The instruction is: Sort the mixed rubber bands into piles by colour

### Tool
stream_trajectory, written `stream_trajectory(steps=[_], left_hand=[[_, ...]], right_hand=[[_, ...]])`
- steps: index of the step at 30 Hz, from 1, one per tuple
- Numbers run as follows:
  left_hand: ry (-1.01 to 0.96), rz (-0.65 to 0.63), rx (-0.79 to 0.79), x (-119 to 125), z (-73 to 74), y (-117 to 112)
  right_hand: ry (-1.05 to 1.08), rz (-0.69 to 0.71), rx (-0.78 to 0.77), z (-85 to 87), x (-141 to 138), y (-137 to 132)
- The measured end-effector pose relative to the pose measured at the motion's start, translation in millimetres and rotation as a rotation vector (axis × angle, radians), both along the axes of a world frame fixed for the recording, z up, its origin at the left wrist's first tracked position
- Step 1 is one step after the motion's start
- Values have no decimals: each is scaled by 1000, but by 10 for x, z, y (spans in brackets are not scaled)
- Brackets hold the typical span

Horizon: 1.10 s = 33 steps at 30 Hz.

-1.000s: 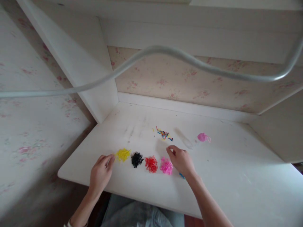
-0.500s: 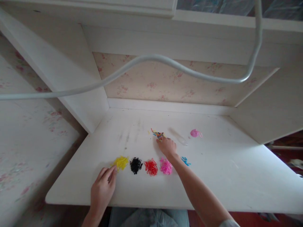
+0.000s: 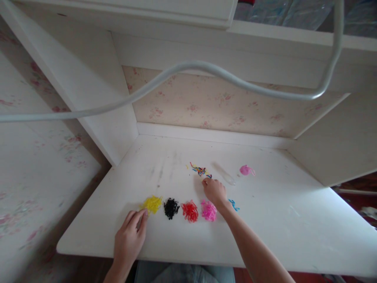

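Small rubber bands lie sorted by colour in a row on the white desk: a yellow pile, a black pile, a red pile, a pink pile and some blue bands, partly hidden by my right forearm. My left hand rests with curled fingers, its fingertips at the yellow pile's near edge. Behind the row is a mixed-colour heap. My right hand is just on the near side of it, fingers closed together; whatever they hold is hidden.
A pink item with a loop lies at the back right. Beside the mixed heap is a clear, elongated plastic object. A pale cable crosses the upper view. Side panels and a shelf enclose the desk.
My right hand has drawn back from the mixed heap toward me, uncovering more of its bands. My left hand stays by the yellow pile. The view has shifted slightly.
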<state>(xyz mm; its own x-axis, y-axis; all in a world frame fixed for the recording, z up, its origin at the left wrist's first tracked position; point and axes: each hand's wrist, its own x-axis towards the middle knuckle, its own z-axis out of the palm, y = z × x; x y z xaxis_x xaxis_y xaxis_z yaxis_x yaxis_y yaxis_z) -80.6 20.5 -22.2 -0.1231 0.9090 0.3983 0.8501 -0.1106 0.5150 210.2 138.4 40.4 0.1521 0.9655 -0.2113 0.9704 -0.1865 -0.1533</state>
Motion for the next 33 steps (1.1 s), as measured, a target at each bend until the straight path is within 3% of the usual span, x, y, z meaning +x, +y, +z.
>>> stream_trajectory(steps=[4,8,11,15,18,22,25,29,33], left_hand=[[-56,-7,-14,12,28,-4],[-110,25,-43,17,49,-14],[-136,30,-57,9,57,-27],[-143,31,-64,-6,60,-34],[-140,31,-69,-16,51,-30],[-99,29,-93,-22,40,-21],[-85,17,-91,-15,54,-16],[-93,13,-73,3,102,-3],[-133,32,-91,58,157,36]], right_hand=[[88,119,14,116,-249,-127],[240,381,42,165,-711,-296],[238,547,38,158,-1073,-367],[178,647,6,138,-1401,-365],[177,661,-1,148,-1468,-341],[181,623,29,241,-1315,-377],[283,499,113,332,-1036,-507],[507,248,218,307,-436,-801],[510,-109,402,75,352,-1118]])
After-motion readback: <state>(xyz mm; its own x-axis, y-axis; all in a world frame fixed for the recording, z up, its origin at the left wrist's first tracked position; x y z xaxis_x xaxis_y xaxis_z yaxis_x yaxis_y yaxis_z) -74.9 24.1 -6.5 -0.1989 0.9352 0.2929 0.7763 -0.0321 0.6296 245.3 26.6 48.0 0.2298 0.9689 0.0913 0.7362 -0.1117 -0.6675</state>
